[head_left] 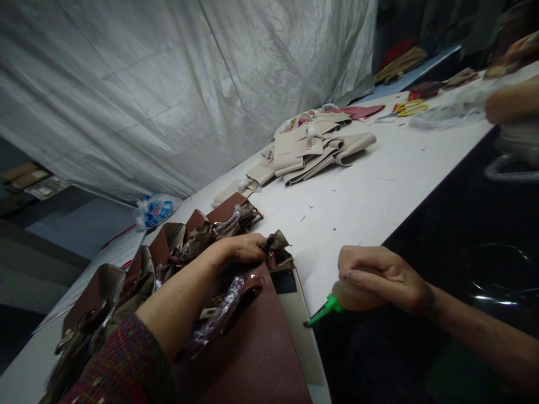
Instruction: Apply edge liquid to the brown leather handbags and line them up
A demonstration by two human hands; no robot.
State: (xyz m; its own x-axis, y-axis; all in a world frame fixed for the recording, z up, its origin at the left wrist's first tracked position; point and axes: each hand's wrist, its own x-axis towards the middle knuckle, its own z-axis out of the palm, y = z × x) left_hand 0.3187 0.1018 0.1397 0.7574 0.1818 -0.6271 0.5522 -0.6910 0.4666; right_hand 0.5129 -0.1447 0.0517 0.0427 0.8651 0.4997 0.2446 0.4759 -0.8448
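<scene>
My right hand [385, 275] is closed around a squeeze bottle [357, 293] with a green nozzle [330, 306]. The nozzle's dark tip meets or hovers just over the outer edge of a beige panel [297, 320]; which of the two I cannot tell. That panel lies beside a brown handbag [256, 342] at the table's front edge. My left hand [246, 248] grips a bunched dark olive cloth [275, 241] at the bag's far end, its fingertips partly hidden. A plastic-wrapped handle [221, 317] lies across the bag, partly behind my left forearm.
Several more brown bags [168, 247] stand in a row on the left. Cream bag pieces [298, 151] are piled farther back on the white table [357, 207]. Yellow-handled scissors [410, 108] lie near a co-worker's arm [514, 101]. A silvery sheet [168, 90] hangs behind.
</scene>
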